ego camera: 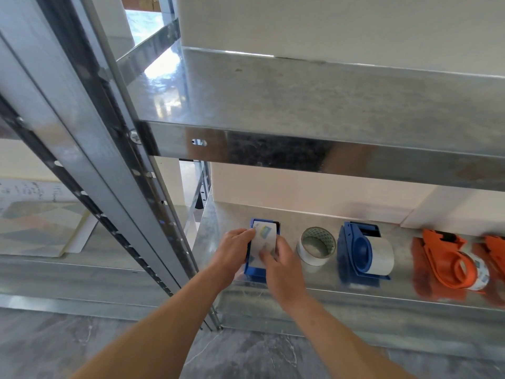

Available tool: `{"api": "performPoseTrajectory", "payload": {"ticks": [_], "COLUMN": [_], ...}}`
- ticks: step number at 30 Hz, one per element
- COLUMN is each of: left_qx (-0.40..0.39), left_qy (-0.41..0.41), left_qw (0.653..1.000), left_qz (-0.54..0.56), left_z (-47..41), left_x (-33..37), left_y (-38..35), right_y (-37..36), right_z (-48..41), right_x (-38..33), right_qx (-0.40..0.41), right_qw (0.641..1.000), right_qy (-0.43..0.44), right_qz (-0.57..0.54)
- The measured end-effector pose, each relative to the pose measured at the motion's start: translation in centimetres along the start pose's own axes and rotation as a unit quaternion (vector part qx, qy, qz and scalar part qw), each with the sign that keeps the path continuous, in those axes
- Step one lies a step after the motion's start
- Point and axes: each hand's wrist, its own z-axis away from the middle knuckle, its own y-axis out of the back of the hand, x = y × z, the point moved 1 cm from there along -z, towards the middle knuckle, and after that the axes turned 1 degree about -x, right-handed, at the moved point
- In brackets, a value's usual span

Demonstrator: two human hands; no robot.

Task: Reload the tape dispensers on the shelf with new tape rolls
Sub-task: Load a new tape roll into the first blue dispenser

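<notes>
Currently held: blue plastic tape dispenser (255,270), at the left end of the galvanised metal shelf (289,222), near its front edge.
Left hand (235,248): fingers curled round the dispenser's left side.
Right hand (282,265): thumb and fingers pinching the white label-wrapped tape roll (263,237) seated in it.
Handling: probably light; stiff plastic frame, rigid roll, slick wrapper. Best gripped by the roll's flat sides.
Beside: loose white tape roll (317,246), just right of the dispenser.
</notes>
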Motion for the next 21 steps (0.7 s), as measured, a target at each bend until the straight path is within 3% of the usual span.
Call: {"api": "performPoseTrajectory", "payload": {"ticks": [7,14,18,21], "left_qx": [-0.047,-0.062,-0.063,-0.059], "left_qy": [-0.004,-0.012,-0.017,-0.021], "left_qw": [0.999,0.998,0.997,0.997], "left_qz": [-0.012,-0.025,-0.027,-0.036], "left_z": [0.3,0.9,0.8,0.7], "left_x": [-1.1,-1.3,-1.2,-1.2], "left_y": [0.5,0.5,0.6,0.8], "right_y": [0.4,0.7,1.6,2.1], "right_z": [0.3,-0.5,-1.0,-1.5], "right_x": [0.4,1.1,0.1,-0.3], "right_qx": [-0.033,0.001,0.001,-0.016], "right_qw": [0.999,0.998,0.977,0.967], "right_qy": [-0.002,0.020,0.086,0.106], "right_qz": [0.029,0.060,0.193,0.231]}}
